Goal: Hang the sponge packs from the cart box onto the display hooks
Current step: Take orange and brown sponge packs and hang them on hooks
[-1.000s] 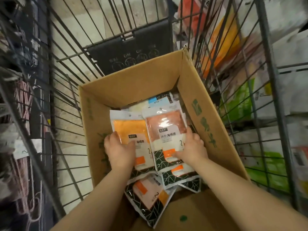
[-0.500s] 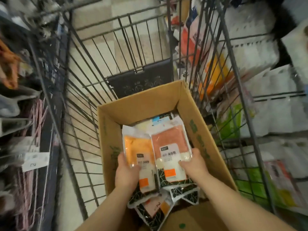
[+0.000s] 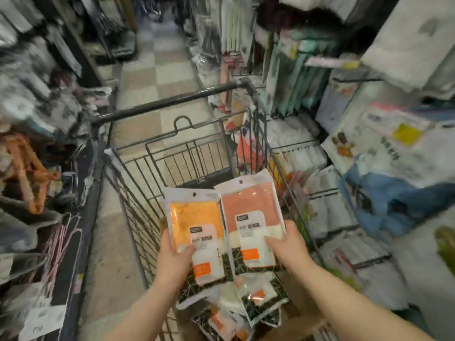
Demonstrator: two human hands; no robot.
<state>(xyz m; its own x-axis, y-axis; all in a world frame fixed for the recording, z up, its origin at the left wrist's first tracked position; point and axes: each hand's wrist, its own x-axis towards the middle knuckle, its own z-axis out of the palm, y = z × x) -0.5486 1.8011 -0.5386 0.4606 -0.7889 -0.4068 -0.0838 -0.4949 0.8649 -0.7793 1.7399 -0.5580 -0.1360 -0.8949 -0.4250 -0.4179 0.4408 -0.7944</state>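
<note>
Holding two sponge packs side by side above the cart [image 3: 138,193], one per hand. On the left, the left hand [image 3: 172,263] grips the orange pack [image 3: 194,222] at its lower left edge, thumb across the front, fingers behind. On the right, the right hand [image 3: 289,251] grips the pink pack [image 3: 248,212] at its lower right edge, thumb on the front. Both stand upright, labels toward the camera, inner edges touching or slightly overlapping; can't tell which. Each has a hang hole at top centre. Top of the pink pack sits higher than the orange one's. Below the held pair, loose packs [image 3: 258,299] lie piled in the box [image 3: 305,321]; only a strip of cardboard shows at lower right. Black wire basket, handle bar [image 3: 160,104] at the far end. Beyond it, tiled floor [image 3: 157,70] runs down the aisle. Left side: blurred racks with orange hangers [image 3: 27,173]. Right side: shelves [image 3: 344,217] of white packaged goods, plus a blue bag [image 3: 394,193]. Neither held pack is on a hook.
</note>
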